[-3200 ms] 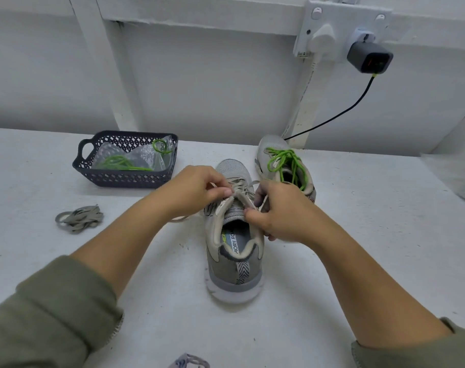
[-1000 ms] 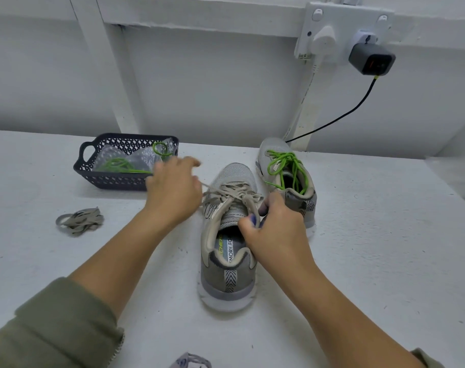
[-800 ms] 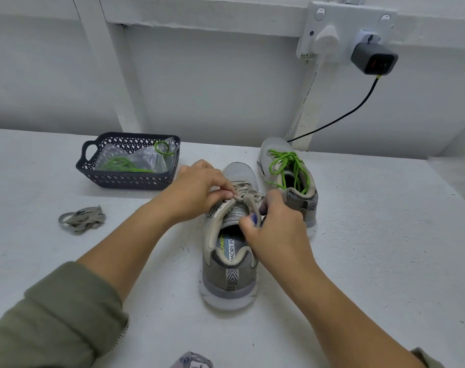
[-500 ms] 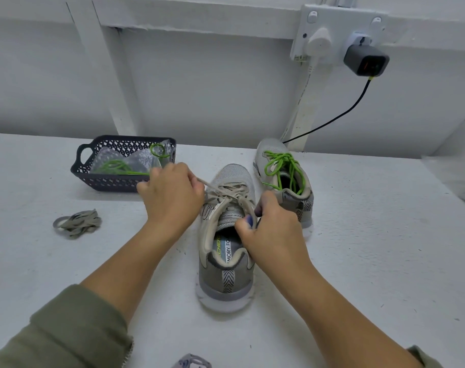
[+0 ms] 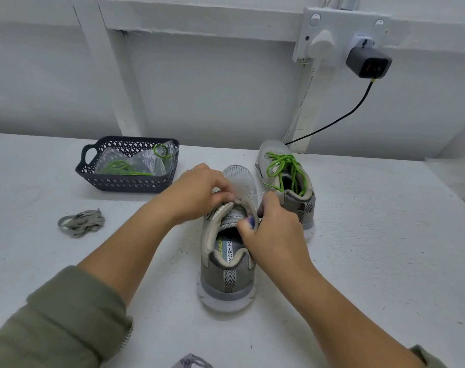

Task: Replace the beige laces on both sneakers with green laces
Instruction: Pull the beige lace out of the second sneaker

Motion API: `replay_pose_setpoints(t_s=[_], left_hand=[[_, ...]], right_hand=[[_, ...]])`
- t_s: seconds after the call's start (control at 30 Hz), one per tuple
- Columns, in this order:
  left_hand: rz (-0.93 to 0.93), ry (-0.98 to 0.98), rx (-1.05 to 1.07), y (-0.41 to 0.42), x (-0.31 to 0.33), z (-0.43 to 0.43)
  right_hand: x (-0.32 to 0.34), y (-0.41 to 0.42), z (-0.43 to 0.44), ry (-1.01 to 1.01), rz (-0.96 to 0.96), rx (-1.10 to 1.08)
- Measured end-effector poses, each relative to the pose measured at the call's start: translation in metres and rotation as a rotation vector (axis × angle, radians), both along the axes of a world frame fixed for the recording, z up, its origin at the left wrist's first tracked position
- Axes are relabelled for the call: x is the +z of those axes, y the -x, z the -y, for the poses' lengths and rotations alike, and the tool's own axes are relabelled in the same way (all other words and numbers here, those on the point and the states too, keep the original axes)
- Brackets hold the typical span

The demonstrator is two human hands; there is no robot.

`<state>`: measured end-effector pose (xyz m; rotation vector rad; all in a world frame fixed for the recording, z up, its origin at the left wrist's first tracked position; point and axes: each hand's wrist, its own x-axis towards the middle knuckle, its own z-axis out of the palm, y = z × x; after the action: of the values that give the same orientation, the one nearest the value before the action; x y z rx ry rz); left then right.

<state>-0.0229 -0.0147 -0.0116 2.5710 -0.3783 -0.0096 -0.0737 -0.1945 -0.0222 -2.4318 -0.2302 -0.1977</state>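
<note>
**While both hands pinch at its beige lace, the near sneaker stands heel toward the person**

Curled close together, the fingers (image 5: pixel 224 193) of the left hand (image 5: pixel 199 192) pinch the flat beige lace (image 5: pixel 243 200) at the top eyelets, though blur hides the exact grip. The right hand (image 5: pixel 276 227) pinches the eyelet edge of the grey mesh sneaker (image 5: pixel 227 277) between thumb and forefinger.

That sneaker stands on the rough white surface (image 5: pixel 372 248). Just beyond it to the right stands the second grey sneaker (image 5: pixel 304 205), threaded with a bright green lace (image 5: pixel 284 168). To the left lie a bundled beige lace (image 5: pixel 81 223) and, farther back, a dark lattice plastic basket (image 5: pixel 130 181) holding a clear bag (image 5: pixel 141 160) and more green laces (image 5: pixel 120 166). Behind, a white panelled wall (image 5: pixel 199 88) carries a socket plate (image 5: pixel 343 25) with a dark charger (image 5: pixel 368 62) and black cable (image 5: pixel 332 123).

Half a second ago the left hand was out to the left of the sneaker, drawing the lace taut. It has come back over the tongue, while the right hand has kept its place.
</note>
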Motion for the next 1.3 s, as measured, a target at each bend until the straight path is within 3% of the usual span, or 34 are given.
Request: replay_pose_setpoints(t_s=[0.13,0.23,0.3,0.4,0.5,0.67,0.8,0.93,1.13,1.23,1.3], left_hand=[[0.212,-0.174,0.13,0.004,0.0,0.011],[0.315,-0.212,0.579,0.009,-0.008,0.005],[0.243,-0.197,0.757,0.012,-0.011,-0.007],[0.087,-0.199,0.69,0.017,-0.009,-0.014],[0.079,-0.109,0.574,0.032,-0.002,-0.01],[-0.145,0.099,0.256,0.051,0.01,-0.014],[-0.134,0.211,0.26,0.058,0.009,-0.011],[-0.103,0.169,0.275,0.062,0.014,-0.007],[-0.136,0.132,0.315,0.06,0.017,-0.001],[-0.143,0.117,0.317,0.059,0.018,0.001],[-0.139,0.112,0.321,0.059,0.019,0.001]], right_hand=[[0.001,0.0,0.0,0.005,-0.005,-0.003],[0.001,0.0,0.001,0.02,-0.007,-0.012],[0.001,0.0,0.002,0.013,-0.016,-0.011],[0.003,-0.001,0.003,0.01,-0.042,0.036],[0.014,-0.015,0.007,0.041,0.018,0.107],[0.035,-0.071,0.014,0.433,0.077,0.335],[0.039,-0.084,0.004,0.485,-0.007,0.525],[0.039,-0.084,-0.001,0.514,0.028,0.591],[0.04,-0.086,0.007,0.655,0.153,0.263],[0.05,-0.081,0.001,0.482,0.043,0.484],[0.054,-0.08,-0.01,0.559,0.002,0.594]])
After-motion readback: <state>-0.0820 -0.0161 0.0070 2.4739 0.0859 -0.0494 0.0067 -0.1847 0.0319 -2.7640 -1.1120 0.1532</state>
